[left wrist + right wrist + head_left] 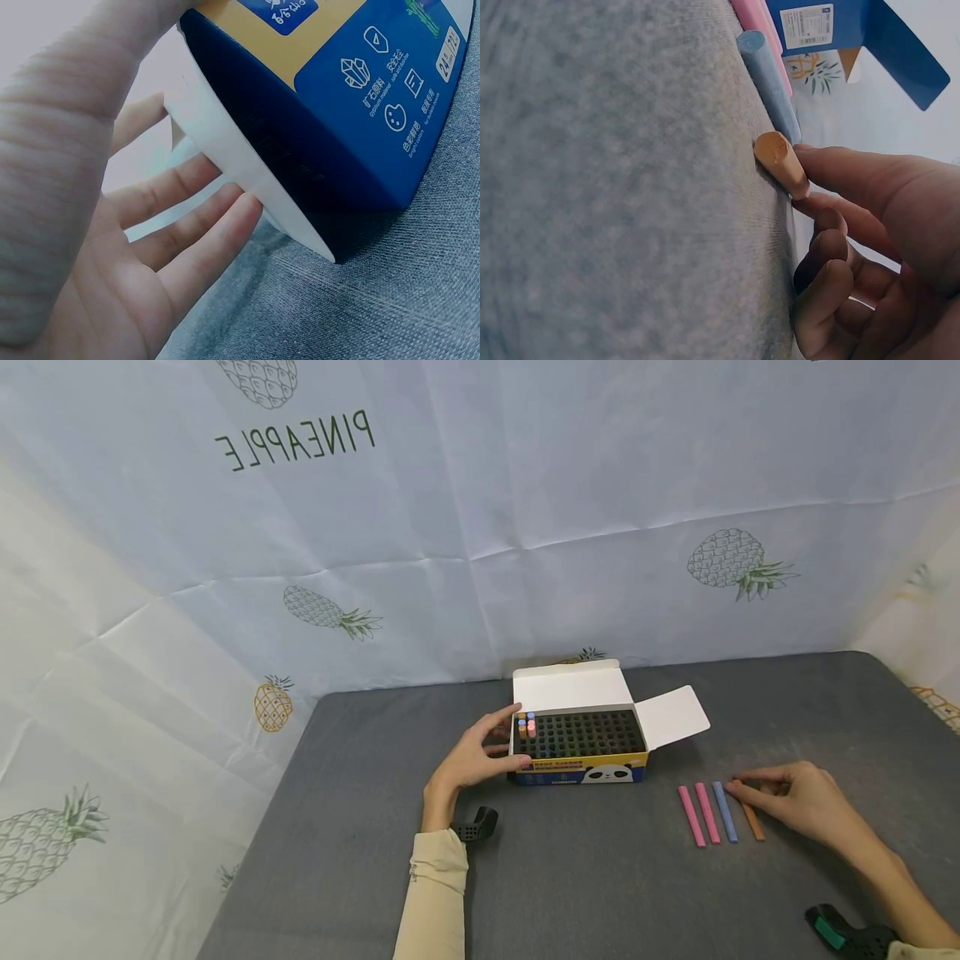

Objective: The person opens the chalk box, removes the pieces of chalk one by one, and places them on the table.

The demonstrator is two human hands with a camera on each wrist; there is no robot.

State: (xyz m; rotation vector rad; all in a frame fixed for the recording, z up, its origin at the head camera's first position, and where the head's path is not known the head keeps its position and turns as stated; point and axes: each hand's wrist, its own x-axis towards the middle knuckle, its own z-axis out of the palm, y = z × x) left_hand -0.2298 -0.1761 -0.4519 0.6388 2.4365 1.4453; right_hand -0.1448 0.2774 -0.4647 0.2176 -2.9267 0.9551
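Note:
A yellow and blue chalk box (pixel 581 774) with a panda on its front stands on the table, lid raised. My left hand (pixel 480 756) holds its left end, thumb at the near corner and index finger at the far one. Other fingers (pixel 202 232) lie against a white end flap (pixel 255 187). Inside, several orange, blue and pink chalks (pixel 527 725) stand in the black holed insert (pixel 588 733). My right hand (pixel 810 797) pinches the far end of an orange chalk (pixel 752 822) between thumb and fingers. The chalk lies close along the table in the right wrist view.
Left of the orange chalk lie a blue chalk (pixel 725 812) and two pink chalks (pixel 707 812), roughly parallel. An opened side flap (pixel 672 717) sticks out from the box's right end. Behind the grey table (pixel 570 885) hangs a pineapple-print cloth (pixel 585 535).

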